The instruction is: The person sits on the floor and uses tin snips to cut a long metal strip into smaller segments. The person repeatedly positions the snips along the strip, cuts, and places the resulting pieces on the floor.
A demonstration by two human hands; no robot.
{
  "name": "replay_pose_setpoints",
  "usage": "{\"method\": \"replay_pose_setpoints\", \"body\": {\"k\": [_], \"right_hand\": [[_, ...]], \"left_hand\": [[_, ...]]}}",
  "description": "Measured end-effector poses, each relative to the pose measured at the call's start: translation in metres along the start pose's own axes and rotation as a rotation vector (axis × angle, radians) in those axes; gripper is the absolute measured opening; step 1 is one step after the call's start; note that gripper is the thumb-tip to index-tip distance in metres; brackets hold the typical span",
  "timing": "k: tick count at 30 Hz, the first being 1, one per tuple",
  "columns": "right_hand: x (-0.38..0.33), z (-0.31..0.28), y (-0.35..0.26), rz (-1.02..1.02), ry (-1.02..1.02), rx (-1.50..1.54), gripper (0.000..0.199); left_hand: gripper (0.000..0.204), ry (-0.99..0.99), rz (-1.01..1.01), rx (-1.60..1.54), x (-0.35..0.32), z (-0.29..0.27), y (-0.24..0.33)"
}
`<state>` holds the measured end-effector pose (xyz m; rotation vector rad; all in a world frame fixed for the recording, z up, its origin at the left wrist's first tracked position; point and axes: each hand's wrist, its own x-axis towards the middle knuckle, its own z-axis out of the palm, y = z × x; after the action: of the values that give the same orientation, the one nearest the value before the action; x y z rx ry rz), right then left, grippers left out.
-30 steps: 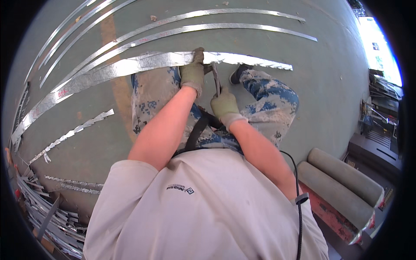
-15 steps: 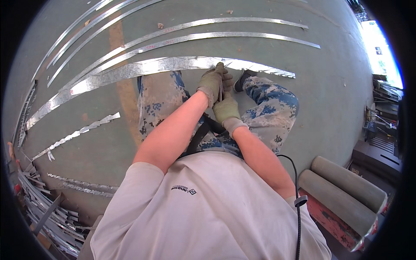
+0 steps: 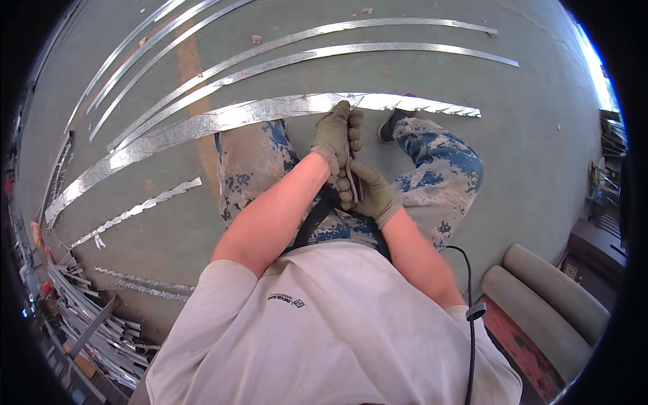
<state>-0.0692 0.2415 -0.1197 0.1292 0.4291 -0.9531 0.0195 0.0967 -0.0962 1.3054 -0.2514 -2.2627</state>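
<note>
In front of me a long, wide strip of shiny sheet metal curves across the view, with slanting slits along its right part. My left hand, in an olive work glove, is closed round the upper part of hand snips. Its thumb reaches the strip's near edge; I cannot tell whether it also grips the metal. Lower down, my right hand, gloved alike, has its fingers curled round the snips' handles, which stand somewhat apart. The gloves hide the jaws.
Narrow metal strips lie on the green floor beyond. A crumpled strip is at left, above a heap of metal offcuts. Two grey rolls rest at lower right. My shoe is close to the wide strip.
My right hand has moved down and right, and the snips' handles have spread apart. My left hand stays at the strip's edge. The whole view has shifted slightly.
</note>
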Motion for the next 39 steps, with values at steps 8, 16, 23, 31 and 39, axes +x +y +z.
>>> {"method": "replay_pose_setpoints", "body": {"k": [8, 16, 23, 31, 39], "right_hand": [[0.005, 0.016, 0.009, -0.016, 0.191, -0.095, 0.019], [-0.001, 0.04, 0.003, -0.061, 0.395, -0.288, 0.024], [0.011, 0.069, 0.005, -0.153, 0.695, -0.729, 0.034], [0.001, 0.049, -0.003, -0.114, 0.496, -0.468, 0.024], [-0.001, 0.044, -0.006, -0.128, 0.504, -0.464, 0.032]], "left_hand": [[0.022, -0.03, 0.074, 0.21, -0.009, 0.0, 0.003], [0.016, -0.241, -0.002, 0.054, 0.008, -0.015, -0.004], [0.025, -0.561, -0.082, -0.234, 0.021, -0.034, -0.005], [0.03, -0.148, -0.002, 0.119, -0.007, -0.017, -0.001], [0.043, 0.057, 0.295, -0.262, -0.042, -0.036, 0.04]]}}
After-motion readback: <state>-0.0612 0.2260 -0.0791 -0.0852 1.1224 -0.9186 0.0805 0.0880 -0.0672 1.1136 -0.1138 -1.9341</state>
